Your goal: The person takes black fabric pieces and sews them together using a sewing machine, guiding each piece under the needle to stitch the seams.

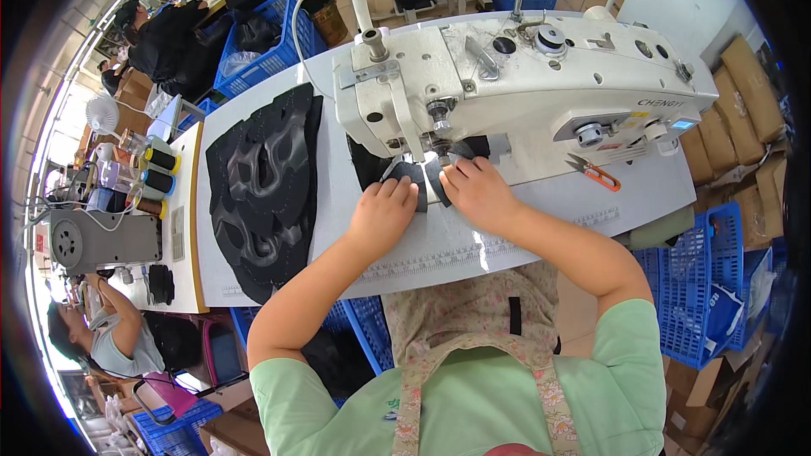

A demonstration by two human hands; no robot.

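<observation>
On pale tabletop [334,186], left hand [384,213] and right hand [475,190] curl over matte, dark, curved fabric [414,174], grip unclear.

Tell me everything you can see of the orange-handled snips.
The snips have a bright orange handle and two dark, metal-looking blades that appear slightly parted. They lie flat on the pale worktable, beside the white sewing machine, tips pointing left and away from the person. They are to the right of the right hand; neither hand touches them.
</observation>
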